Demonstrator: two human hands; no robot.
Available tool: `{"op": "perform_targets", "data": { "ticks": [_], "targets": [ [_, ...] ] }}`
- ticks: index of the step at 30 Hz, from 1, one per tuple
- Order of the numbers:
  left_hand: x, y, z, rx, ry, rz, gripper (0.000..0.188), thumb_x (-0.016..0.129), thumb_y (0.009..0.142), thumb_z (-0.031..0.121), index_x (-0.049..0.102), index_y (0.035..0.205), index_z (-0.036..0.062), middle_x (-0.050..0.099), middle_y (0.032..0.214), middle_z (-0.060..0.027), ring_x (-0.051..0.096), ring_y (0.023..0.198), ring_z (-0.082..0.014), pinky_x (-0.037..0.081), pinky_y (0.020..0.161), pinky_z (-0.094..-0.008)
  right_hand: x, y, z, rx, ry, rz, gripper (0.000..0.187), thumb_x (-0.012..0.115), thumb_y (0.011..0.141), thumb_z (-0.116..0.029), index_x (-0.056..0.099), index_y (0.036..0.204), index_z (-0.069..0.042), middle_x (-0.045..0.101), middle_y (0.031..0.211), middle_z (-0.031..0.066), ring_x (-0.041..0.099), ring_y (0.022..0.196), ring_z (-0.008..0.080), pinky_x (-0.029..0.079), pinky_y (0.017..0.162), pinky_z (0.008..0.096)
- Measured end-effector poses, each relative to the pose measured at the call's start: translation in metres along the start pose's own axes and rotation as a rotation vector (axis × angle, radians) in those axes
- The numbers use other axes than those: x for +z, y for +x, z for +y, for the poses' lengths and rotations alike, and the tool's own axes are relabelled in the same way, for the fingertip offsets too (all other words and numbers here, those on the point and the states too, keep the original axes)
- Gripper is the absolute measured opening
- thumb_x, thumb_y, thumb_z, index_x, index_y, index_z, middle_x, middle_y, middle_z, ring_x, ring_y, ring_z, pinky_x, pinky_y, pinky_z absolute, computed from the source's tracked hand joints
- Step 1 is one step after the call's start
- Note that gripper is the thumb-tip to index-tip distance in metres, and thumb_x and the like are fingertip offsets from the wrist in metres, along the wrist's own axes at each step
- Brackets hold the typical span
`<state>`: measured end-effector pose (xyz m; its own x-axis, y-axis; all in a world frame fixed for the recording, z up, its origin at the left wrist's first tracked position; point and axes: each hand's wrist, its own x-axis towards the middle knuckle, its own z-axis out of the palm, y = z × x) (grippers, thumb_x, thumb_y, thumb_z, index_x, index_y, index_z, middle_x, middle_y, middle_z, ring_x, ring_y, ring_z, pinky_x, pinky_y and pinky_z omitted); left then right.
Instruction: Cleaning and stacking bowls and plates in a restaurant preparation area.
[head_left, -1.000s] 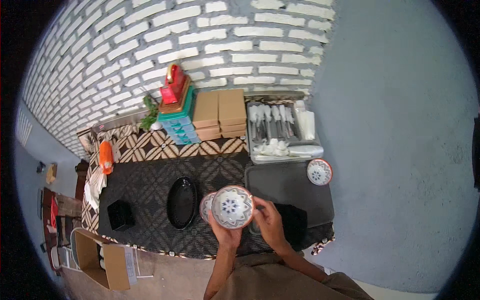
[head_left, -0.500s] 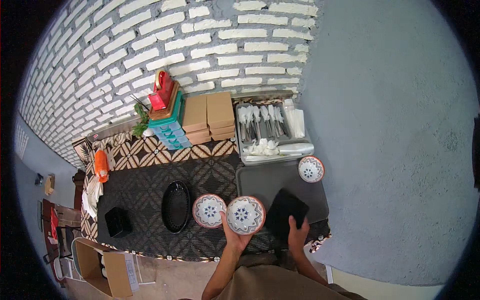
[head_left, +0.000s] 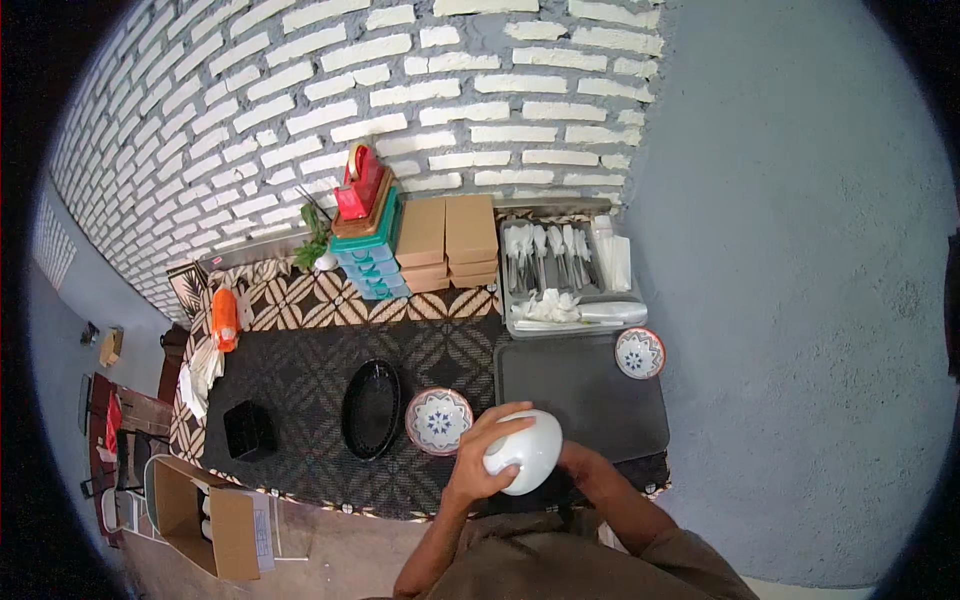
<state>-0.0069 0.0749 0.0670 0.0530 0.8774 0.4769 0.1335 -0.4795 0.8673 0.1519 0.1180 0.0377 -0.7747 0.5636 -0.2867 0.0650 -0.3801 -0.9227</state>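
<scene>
The left hand [head_left: 482, 462] sits at lower centre of the frame, fingers spread and curved around a white ceramic bowl [head_left: 532, 452], tipped so its plain outside faces the camera. The right hand [head_left: 573, 460] is mostly behind that bowl; how far it is open, or what it holds, I cannot tell.

Just left of the held bowl, a patterned bowl [head_left: 438, 421] rests upright on the black mat [head_left: 290, 375]; another patterned bowl [head_left: 640, 353] stands at the upper right corner of the dark grey tray [head_left: 565, 375]. So two bowls are set down and one is in hand; handling of that one looks unfinished, while whether the other two are done does not show.

For moving, the tray's flat bed stretches between the hands and its corner bowl, bounded by the cutlery organizer [head_left: 560, 330] above and the grey wall [head_left: 790, 300] at right. Leftward, the black oval dish [head_left: 371, 411] stands close beside the patterned bowl, with mat spreading beyond toward the black square box [head_left: 249, 430]. The counter's edge curves just below the hands.
</scene>
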Motion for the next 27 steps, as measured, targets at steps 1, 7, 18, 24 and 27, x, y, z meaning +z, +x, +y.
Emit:
{"op": "perform_targets", "data": {
  "ticks": [1, 7, 18, 24, 27],
  "targets": [
    [0.0, -0.003, -0.002, -0.028, -0.014, 0.031, 0.057, 0.057, 0.082, 0.046, 0.062, 0.114, -0.0008, 0.056, 0.123, -0.024, 0.055, 0.113, -0.0363, 0.04, 0.098, -0.0441, 0.011, -0.004, -0.005, -0.009, 0.054, 0.096, 0.039, 0.067, 0.084, -0.019, 0.057, 0.119, -0.006, 0.062, 0.114, 0.0109, 0.059, 0.105, 0.0209, 0.049, 0.089, 0.0361],
    [0.027, -0.001, -0.012, -0.209, -0.211, 0.514, 0.059, 0.047, 0.091, 0.048, 0.053, 0.124, -0.0007, 0.054, 0.125, -0.0194, 0.054, 0.112, -0.0285, 0.039, 0.099, -0.038, 0.033, 0.016, 0.006, -0.488, -0.251, 0.563, 0.052, 0.069, 0.082, -0.013, 0.047, 0.126, 0.0, 0.059, 0.111, 0.0093, 0.056, 0.105, 0.0162, 0.046, 0.087, 0.0316],
    [0.011, 0.013, -0.021, -0.715, -0.493, 0.281, 0.041, 0.041, 0.098, 0.036, 0.053, 0.118, 0.0025, 0.062, 0.108, -0.01, 0.061, 0.096, -0.0198, 0.049, 0.084, -0.0319, 0.012, 0.006, -0.041, -0.241, -1.015, 0.153, 0.038, 0.062, 0.075, -0.012, 0.054, 0.109, 0.004, 0.055, 0.111, 0.0299, 0.054, 0.098, 0.0465, 0.044, 0.086, 0.0502],
    [0.028, 0.026, 0.004, -0.522, -0.883, 0.795, 0.044, 0.04, 0.098, 0.042, 0.05, 0.124, 0.0075, 0.06, 0.115, -0.0094, 0.059, 0.105, -0.0227, 0.048, 0.091, -0.0372, 0.022, 0.03, -0.023, -0.685, -0.978, 0.81, 0.042, 0.064, 0.07, 0.001, 0.053, 0.111, 0.003, 0.052, 0.104, 0.0231, 0.054, 0.092, 0.0437, 0.046, 0.082, 0.0493],
    [0.008, 0.014, -0.002, -0.577, -1.274, 0.746, 0.053, 0.036, 0.096, 0.049, 0.049, 0.129, 0.0092, 0.058, 0.121, -0.0099, 0.06, 0.106, -0.0265, 0.053, 0.088, -0.0427, 0.019, 0.024, -0.044, -0.817, -0.698, 1.013, 0.044, 0.064, 0.068, 0.003, 0.054, 0.111, 0.001, 0.05, 0.104, 0.021, 0.051, 0.098, 0.0404, 0.043, 0.087, 0.0476]
  ]
}}
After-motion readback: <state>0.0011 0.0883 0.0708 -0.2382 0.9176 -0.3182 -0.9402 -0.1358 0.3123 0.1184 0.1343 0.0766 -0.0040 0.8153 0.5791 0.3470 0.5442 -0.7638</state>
